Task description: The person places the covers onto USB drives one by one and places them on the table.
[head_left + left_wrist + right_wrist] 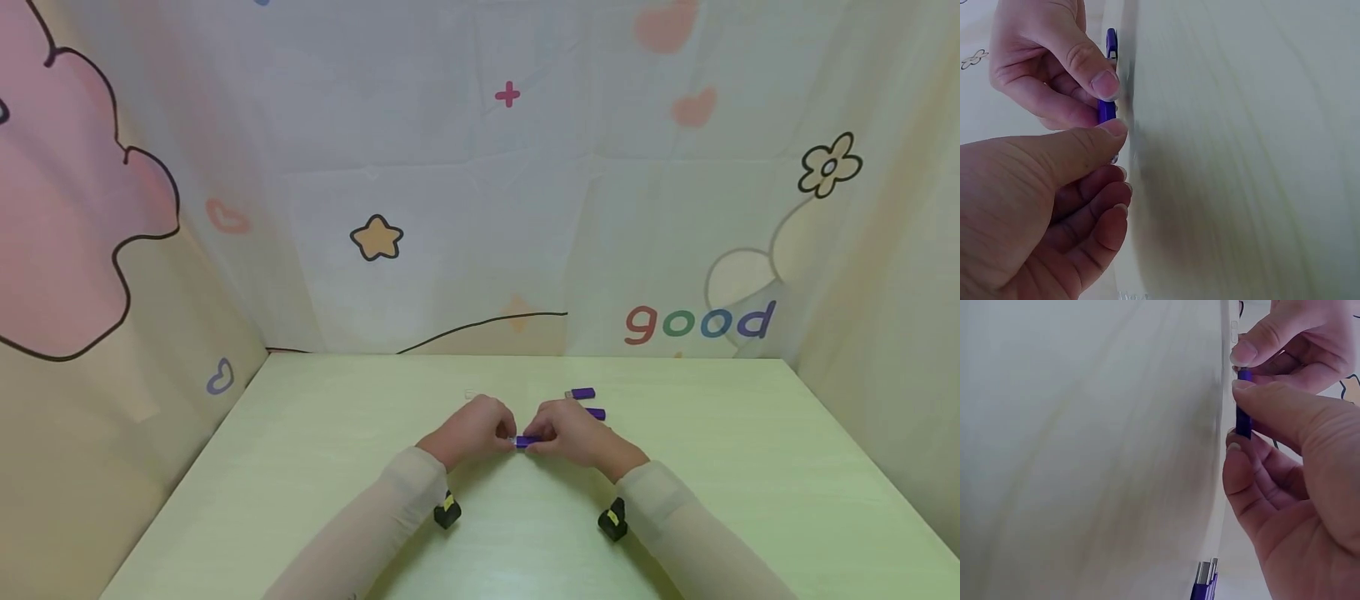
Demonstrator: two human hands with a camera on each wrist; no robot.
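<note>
The right hand [566, 429] pinches a purple stick [527, 442] by its body, the left hand [480, 425] pinches its other end, about midway between the table's side edges. The table [337, 433] runs wide on both sides; its back edge lies beyond two more sticks [584, 393]. Behind, the curtain [465, 200] reads "good" in coloured letters.

A: Midway between left and right edges of the bench [337, 417]?
B: Held USB stick [527, 442]; left hand [480, 427] at its left end, right hand [568, 431] at its right.
A: Towards the far edge?
B: Rear stick [583, 393], right of centre. Front stick [597, 414] just before it, partly behind right hand. Small piece [470, 394] beyond left hand, left of both. Cloth [450, 192] hangs behind that edge.
</note>
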